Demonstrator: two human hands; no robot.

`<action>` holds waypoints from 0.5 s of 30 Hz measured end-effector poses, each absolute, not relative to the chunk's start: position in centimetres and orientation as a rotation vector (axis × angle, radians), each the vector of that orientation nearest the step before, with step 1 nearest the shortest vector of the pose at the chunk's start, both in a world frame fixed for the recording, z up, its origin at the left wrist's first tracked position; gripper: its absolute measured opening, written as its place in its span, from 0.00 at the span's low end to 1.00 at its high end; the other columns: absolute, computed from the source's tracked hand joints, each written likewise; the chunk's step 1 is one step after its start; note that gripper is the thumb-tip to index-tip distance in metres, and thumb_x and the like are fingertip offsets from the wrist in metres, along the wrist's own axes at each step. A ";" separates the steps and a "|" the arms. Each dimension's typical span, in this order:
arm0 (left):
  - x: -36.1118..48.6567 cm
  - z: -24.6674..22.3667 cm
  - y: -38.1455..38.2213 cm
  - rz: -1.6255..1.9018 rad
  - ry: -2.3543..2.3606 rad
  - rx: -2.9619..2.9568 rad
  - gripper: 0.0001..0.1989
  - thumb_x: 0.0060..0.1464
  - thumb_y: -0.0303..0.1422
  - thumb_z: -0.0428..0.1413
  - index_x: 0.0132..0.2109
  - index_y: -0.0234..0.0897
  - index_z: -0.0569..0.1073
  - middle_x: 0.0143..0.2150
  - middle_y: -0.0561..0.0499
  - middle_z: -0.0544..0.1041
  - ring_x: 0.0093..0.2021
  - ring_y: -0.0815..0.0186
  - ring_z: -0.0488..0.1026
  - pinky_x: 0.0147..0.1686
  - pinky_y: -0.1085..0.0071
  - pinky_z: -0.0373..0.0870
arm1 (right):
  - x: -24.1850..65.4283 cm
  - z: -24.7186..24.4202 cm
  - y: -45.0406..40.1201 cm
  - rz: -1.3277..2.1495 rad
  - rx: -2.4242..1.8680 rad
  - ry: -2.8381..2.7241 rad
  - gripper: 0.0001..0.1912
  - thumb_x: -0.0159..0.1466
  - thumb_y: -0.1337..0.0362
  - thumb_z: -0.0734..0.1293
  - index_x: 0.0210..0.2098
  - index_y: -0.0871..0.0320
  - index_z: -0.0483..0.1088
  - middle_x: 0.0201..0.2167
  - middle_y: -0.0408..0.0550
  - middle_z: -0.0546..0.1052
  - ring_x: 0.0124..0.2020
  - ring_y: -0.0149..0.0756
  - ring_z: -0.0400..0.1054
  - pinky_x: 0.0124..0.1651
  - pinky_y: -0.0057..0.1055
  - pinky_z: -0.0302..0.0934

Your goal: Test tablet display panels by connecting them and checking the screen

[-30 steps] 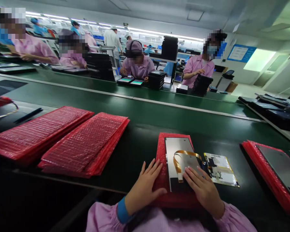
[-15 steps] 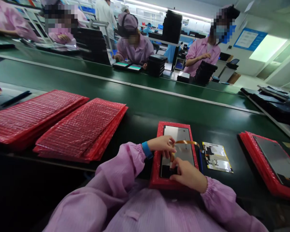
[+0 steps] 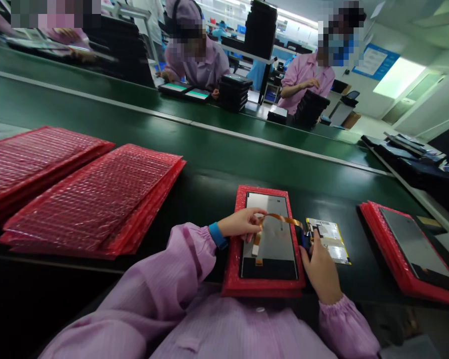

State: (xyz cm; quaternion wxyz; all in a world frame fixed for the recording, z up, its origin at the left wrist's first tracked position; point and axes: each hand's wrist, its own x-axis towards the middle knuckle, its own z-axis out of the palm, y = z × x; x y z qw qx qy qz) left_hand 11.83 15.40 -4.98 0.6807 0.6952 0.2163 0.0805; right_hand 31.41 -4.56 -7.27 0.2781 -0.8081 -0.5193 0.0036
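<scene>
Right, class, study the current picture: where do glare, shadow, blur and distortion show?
Head view: white glints cover the red bubble-wrap stack; the wall panel looks washed out. Head view: the lower left sinks into deep shadow. Head view: a co-worker's hand, upper left, looks smeared. Head view: the room leans, stretched towards the corners, as if through a wide lens.

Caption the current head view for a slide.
Left hand holds the orange ribbon cable over a silver panel on red bubble wrap; right hand touches the circuit board.
</scene>
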 end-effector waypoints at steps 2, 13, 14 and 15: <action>12.0 -5.3 15.4 0.295 0.531 1.583 0.28 0.49 0.30 0.56 0.58 0.34 0.64 0.26 0.59 0.69 0.16 0.75 0.68 0.15 0.81 0.60 | 31.8 -7.6 -5.9 0.095 -2.127 -1.477 0.31 0.66 0.58 0.54 0.66 0.62 0.51 0.41 0.62 0.76 0.39 0.60 0.71 0.41 0.56 0.66; 12.4 -5.8 15.7 0.640 0.776 1.777 0.21 0.48 0.24 0.52 0.50 0.30 0.75 0.25 0.55 0.70 0.24 0.73 0.66 0.24 0.79 0.61 | 28.8 -2.9 -6.0 0.785 -1.419 -1.112 0.12 0.63 0.51 0.61 0.35 0.51 0.68 0.17 0.41 0.69 0.18 0.40 0.63 0.19 0.33 0.60; 12.4 -5.8 15.7 0.628 0.772 1.793 0.20 0.48 0.24 0.52 0.49 0.29 0.76 0.24 0.55 0.71 0.23 0.73 0.65 0.24 0.78 0.60 | 27.7 -3.4 -4.9 0.787 -1.425 -1.099 0.11 0.62 0.52 0.65 0.33 0.52 0.67 0.19 0.40 0.69 0.19 0.38 0.63 0.20 0.31 0.58; 12.3 -5.7 15.7 0.611 0.765 1.806 0.19 0.49 0.25 0.51 0.48 0.29 0.78 0.24 0.55 0.71 0.22 0.73 0.65 0.24 0.78 0.59 | 26.6 -4.0 -3.9 0.785 -1.434 -1.088 0.12 0.62 0.52 0.67 0.29 0.52 0.66 0.18 0.39 0.67 0.18 0.35 0.60 0.19 0.29 0.55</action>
